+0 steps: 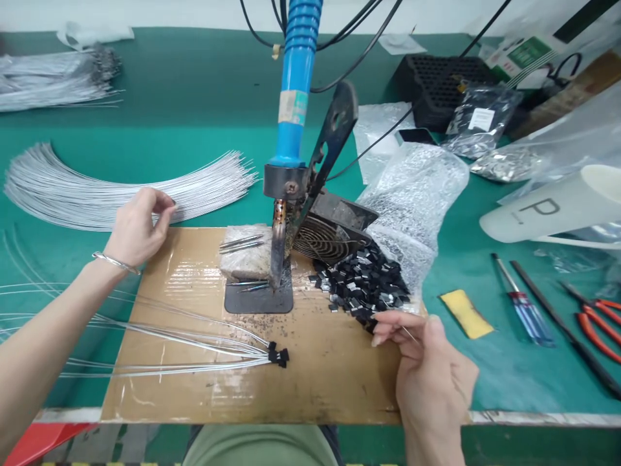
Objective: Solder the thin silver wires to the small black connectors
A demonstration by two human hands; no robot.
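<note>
1. White wires (77, 197) are lying in a thick, curving bundle at the left of a green worktable (466, 259), their right-hand ends showing no black fittings; judging by its bulk, most of the supply is waiting untreated
2. Left hand (138, 226) is resting at the bundle's near edge, thumb and forefinger drawing close together; whether a wire is caught between them, one cannot tell
3. Below the wrist, a small group of wires (194, 369) is stretching across a cardboard sheet (218, 398), ending in clustered black tips (279, 356); these few are apparently counting as the finished share, though the quality of each joint is escaping view
4. At centre, a blue-handled soldering iron (291, 142) is standing nose down beside a pale block (245, 265) that is bearing slim metal rods (242, 244)
5. Just right of the iron, loose black pieces (361, 281) are sitting heaped before a bubble-wrap bag (412, 200), many apparently awaiting use
6. Right hand (431, 366) is pinching a thin metallic strand (408, 333) between thumb and fingers, at the heap's near edge
7. Farther right, a yellow sponge (466, 312), a screwdriver (531, 317) and orange-handled pliers (589, 327) are lying apart from both hands
</note>
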